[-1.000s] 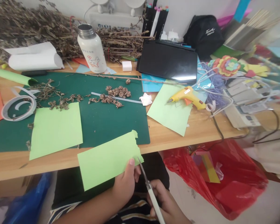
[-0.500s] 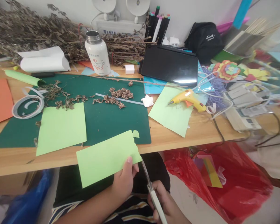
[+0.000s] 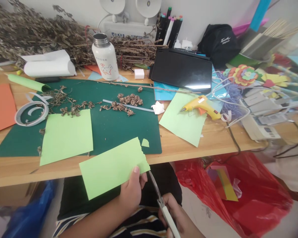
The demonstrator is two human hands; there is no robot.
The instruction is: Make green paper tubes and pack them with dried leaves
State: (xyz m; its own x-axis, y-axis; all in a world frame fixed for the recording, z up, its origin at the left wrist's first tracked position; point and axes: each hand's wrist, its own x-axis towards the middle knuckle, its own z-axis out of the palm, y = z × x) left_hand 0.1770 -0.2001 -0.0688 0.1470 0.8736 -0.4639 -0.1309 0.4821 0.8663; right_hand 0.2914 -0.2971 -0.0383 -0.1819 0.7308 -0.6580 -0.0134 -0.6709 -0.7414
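Observation:
A light green sheet of paper (image 3: 111, 165) is pinched at its lower right by my left hand (image 3: 132, 188), thumb on top. The sheet's right edge is jagged. In my right hand (image 3: 175, 211) is a pair of scissors (image 3: 167, 216) with pale handles. The blades point up and left, their tips at the sheet's lower right corner; whether they touch the paper I cannot tell. A small green paper scrap (image 3: 145, 142) lies on the green cutting mat (image 3: 119, 132) just beyond the sheet. Another green sheet (image 3: 67, 138) rests on the mat's left part.
A yellow glue gun (image 3: 201, 106) lies on green paper (image 3: 182, 117) at the right. Dried flowers (image 3: 129, 99) and a tape roll (image 3: 31, 114) sit on the mat. Behind stands an open white bottle (image 3: 105, 59). A red plastic bag (image 3: 258, 201) hangs below the table's edge.
The green sheet has shifted slightly left, away from the small scrap. The scissor tips have dropped a little along the sheet's right edge. The camera view has moved slightly.

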